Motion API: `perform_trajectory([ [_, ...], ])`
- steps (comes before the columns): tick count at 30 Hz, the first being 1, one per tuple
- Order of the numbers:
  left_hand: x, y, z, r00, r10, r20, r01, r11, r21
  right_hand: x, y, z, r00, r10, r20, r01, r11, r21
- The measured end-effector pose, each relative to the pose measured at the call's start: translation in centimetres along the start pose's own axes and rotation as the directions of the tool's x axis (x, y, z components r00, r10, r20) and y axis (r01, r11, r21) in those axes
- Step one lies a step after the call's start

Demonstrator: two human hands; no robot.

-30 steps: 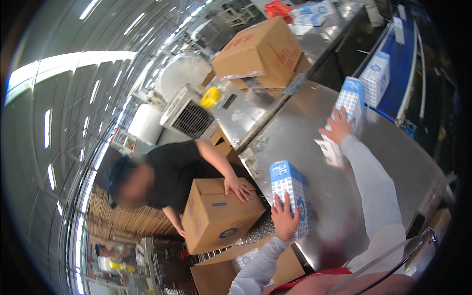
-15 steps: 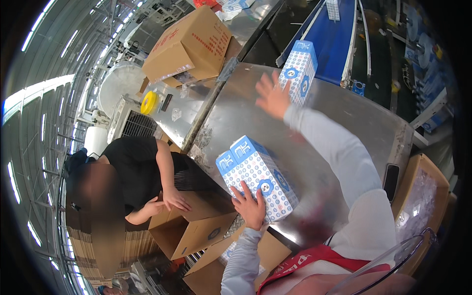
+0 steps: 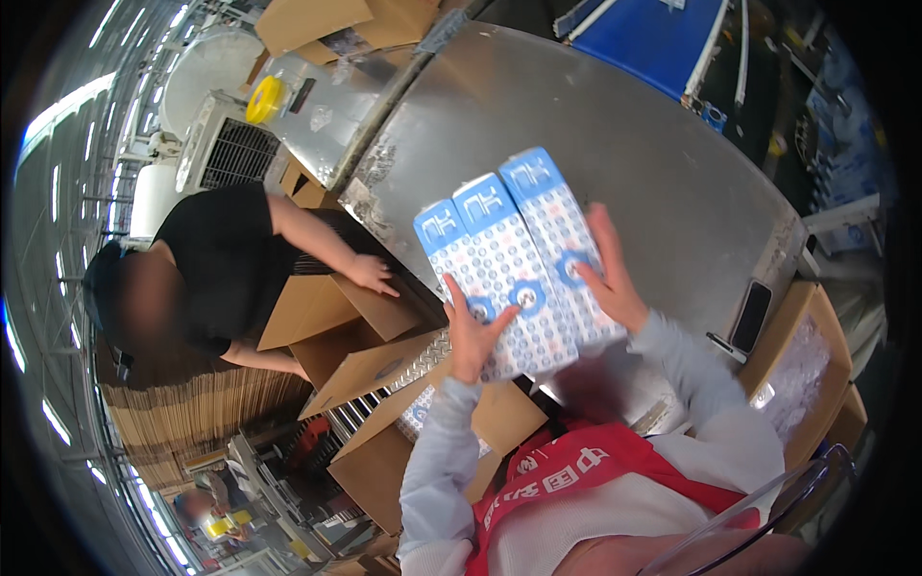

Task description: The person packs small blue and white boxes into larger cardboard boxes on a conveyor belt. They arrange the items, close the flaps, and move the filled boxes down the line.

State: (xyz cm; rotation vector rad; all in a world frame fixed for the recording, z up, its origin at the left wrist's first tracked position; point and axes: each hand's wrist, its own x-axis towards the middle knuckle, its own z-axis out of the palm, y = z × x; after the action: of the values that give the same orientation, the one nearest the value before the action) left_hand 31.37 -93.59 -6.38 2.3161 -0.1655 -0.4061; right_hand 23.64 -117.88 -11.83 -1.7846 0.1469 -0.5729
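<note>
Three blue-and-white cartons (image 3: 519,259) are pressed side by side into one block, tilted above the near edge of the steel table (image 3: 595,125). My left hand (image 3: 471,331) grips the block's lower left side. My right hand (image 3: 607,274) lies flat against the rightmost carton. Below the cartons stands an open cardboard box (image 3: 423,437) with more cartons partly visible inside.
A co-worker in a black shirt (image 3: 221,259) leans over another open cardboard box (image 3: 331,312) to my left, one hand on its flap. A dark phone (image 3: 750,316) lies at the table's right edge. A yellow tape roll (image 3: 263,99) and cardboard boxes (image 3: 317,19) sit at the far end.
My right hand brought its carton back from the far side of the table and joined it to those in my left hand. The block now sits closer to me.
</note>
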Motion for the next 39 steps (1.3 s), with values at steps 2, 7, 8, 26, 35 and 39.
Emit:
perform_trajectory([
  [2, -3.5, 0.3, 1.1, 0.995, 0.014, 0.097, -0.016, 1.000, 0.013, -5.3, -0.5, -1.9, 0.947, 0.321, 0.034, -0.321, 0.929, 0.184],
  [7, -5.7, -0.4, 3.2, 0.941, 0.310, 0.136, -0.314, 0.949, 0.010, -9.5, -3.5, -6.0, 0.840, 0.539, 0.063, -0.538, 0.810, 0.232],
  [8, -5.6, 0.3, 3.0, 0.972, 0.131, 0.194, -0.090, 0.974, -0.207, -8.8, -3.1, -7.4, 0.759, 0.626, 0.178, -0.651, 0.728, 0.213],
  [26, -8.2, -12.3, -4.9, 0.926, 0.323, 0.193, -0.042, 0.597, -0.801, -10.1, -8.1, -5.0, 0.906, 0.304, 0.295, -0.401, 0.841, 0.364],
  [35, -22.1, -8.3, -35.5, 0.930, 0.305, 0.205, -0.203, 0.892, -0.404, -15.3, -21.0, 6.0, 0.027, 0.108, 0.994, -0.288, 0.953, -0.096],
  [39, -24.4, -18.4, -29.4, 0.820, 0.527, -0.224, -0.441, 0.830, 0.341, -15.0, -12.1, 7.3, 0.259, 0.687, 0.679, -0.426, 0.712, -0.558],
])
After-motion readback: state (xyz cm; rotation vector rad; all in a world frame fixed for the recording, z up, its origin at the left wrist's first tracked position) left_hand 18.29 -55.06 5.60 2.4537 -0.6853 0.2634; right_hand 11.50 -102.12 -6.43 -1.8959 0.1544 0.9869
